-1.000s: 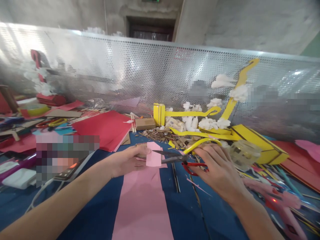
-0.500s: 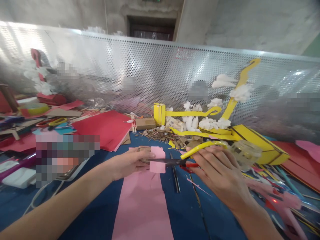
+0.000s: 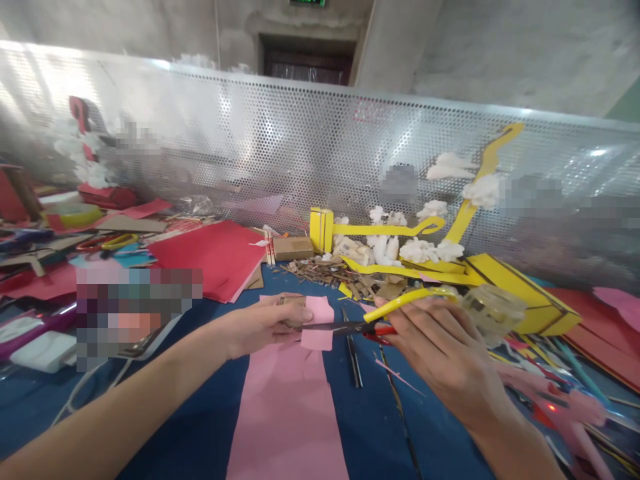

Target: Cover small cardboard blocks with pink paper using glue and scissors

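Observation:
My left hand [image 3: 260,325] pinches a small pink paper piece [image 3: 319,323] together with a bit of brown cardboard, just above the blue table. My right hand [image 3: 440,347] grips scissors [image 3: 370,320] with one yellow and one red handle. Their blades are closed across the pink piece, pointing left toward my left fingers. A long pink paper strip [image 3: 287,413] lies flat on the table below both hands.
A perforated metal screen [image 3: 280,153] runs behind the table. A yellow paper model with white cotton tufts [image 3: 415,247] stands at the back right, red sheets [image 3: 210,257] at the left. A clear tape dispenser [image 3: 493,308], a dark pen [image 3: 353,353] and scraps lie around.
The scissor blades, open one second ago, have closed through the pink piece. My right hand moved slightly left with them. The left hand stayed holding the piece.

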The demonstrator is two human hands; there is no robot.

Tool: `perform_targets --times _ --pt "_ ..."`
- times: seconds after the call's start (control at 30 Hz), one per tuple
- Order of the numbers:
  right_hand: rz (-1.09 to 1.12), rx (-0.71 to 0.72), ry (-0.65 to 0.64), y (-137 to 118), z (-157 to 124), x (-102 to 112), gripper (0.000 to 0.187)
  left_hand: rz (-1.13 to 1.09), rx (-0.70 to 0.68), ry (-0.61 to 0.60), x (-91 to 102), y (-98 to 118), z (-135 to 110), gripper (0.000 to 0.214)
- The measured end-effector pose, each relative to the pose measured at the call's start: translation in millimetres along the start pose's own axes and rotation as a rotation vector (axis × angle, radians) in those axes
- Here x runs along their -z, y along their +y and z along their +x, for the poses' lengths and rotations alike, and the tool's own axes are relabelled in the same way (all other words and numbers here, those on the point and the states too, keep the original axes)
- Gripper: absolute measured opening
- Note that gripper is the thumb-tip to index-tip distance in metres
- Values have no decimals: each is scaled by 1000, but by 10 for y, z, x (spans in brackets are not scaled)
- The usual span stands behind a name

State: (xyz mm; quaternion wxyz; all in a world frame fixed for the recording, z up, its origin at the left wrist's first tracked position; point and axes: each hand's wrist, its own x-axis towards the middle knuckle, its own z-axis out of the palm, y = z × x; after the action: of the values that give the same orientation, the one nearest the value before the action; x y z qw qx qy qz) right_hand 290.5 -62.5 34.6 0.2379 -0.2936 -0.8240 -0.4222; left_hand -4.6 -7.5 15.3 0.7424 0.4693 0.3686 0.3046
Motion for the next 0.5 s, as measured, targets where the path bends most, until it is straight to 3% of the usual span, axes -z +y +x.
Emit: perform_targets --times 0.3,0.5 --pt "28 17 -40 22 -35 50 24 -21 -5 50 -25 20 -14 50" --pt "42 27 33 34 -38 37 21 -65 7 87 -32 24 -16 59"
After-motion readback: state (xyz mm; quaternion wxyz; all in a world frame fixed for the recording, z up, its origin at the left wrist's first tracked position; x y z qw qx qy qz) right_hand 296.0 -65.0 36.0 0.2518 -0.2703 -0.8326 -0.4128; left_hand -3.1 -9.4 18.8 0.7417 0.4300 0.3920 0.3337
